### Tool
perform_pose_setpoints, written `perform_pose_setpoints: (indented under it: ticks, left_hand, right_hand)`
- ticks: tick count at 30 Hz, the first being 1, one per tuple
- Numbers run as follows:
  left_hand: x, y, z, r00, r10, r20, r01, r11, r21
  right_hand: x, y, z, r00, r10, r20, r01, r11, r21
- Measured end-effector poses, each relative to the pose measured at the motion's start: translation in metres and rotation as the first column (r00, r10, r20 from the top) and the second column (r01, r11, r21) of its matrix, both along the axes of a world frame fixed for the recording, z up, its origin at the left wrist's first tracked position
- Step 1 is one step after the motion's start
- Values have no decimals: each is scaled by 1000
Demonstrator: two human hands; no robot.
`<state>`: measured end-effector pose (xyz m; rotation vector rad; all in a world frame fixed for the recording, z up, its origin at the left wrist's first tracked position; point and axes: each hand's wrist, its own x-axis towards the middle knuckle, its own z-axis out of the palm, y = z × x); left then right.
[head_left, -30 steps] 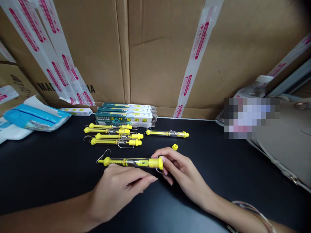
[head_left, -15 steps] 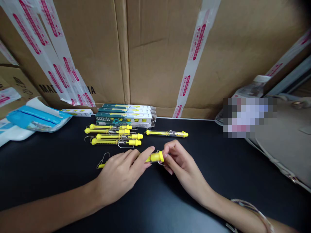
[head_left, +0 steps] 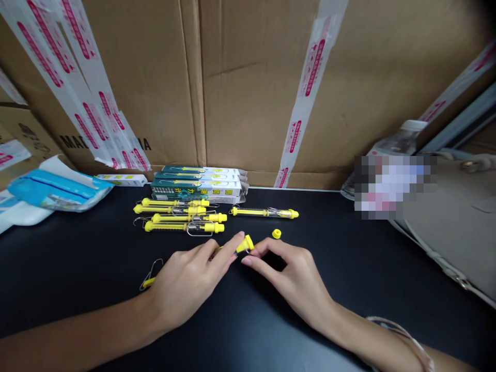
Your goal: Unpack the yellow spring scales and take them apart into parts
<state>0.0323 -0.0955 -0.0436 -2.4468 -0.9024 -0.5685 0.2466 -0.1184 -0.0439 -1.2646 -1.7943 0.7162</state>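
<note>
My left hand (head_left: pixel 194 284) is wrapped over a yellow spring scale (head_left: pixel 245 244), palm down, hiding most of its tube. A wire hook (head_left: pixel 157 264) sticks out past the wrist side, and the wider yellow end points right and slightly up. At that end, the thumb and forefinger of my right hand (head_left: pixel 294 268) pinch a small wire hook (head_left: pixel 248 251), partly hidden by the fingertips. Just behind the right hand, a small yellow cap (head_left: pixel 276 234) lies loose on the black table (head_left: pixel 248 320).
Several yellow spring scales (head_left: pixel 182 218) lie side by side behind my hands, with another spring scale (head_left: pixel 265 212) to their right. Printed boxes (head_left: pixel 197 183) are stacked against a large carton (head_left: pixel 251 93). A blue packet (head_left: pixel 62 183) sits left; a bottle (head_left: pixel 399 139) and grey bag (head_left: pixel 453 206) right.
The small yellow cap now rests on the table behind my right hand. The held spring scale has shifted left and tilted, its right end higher. My right fingers have moved left along with it.
</note>
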Motion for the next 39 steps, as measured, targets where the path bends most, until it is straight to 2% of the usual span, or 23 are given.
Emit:
perform_pose_setpoints:
  ticks: [4, 6, 12, 18, 28, 33, 39]
  left_hand:
    - [2, -1, -2, 999, 46, -18, -46, 999, -20]
    - [4, -2, -2, 998, 64, -20, -65, 997, -51]
    - [12, -6, 0, 985, 160, -64, -166, 979, -118]
    - [14, -11, 1, 970, 197, -140, -212, 972, -99]
    - [16, -14, 1, 958, 216, -187, -246, 956, -157]
    - [17, -13, 4, 948, 239, -210, -289, 924, -252]
    - [21, -12, 13, 939, 231, -255, -318, 865, -388]
  right_hand:
    - [-4, 1, -2, 998, -24, -60, 15, 990, -142]
    - [-5, 2, -3, 997, -32, -75, 19, 986, -168]
    - [-5, 7, -6, 994, -100, 35, 103, 990, -99]
    - [-2, 9, -7, 996, -80, -28, 75, 987, -143]
    - [-1, 12, -7, 992, -72, -101, 50, 978, -201]
    - [-3, 10, -3, 997, -52, -59, 41, 983, -179]
    - [-2, 9, -7, 995, -77, -68, 65, 984, -165]
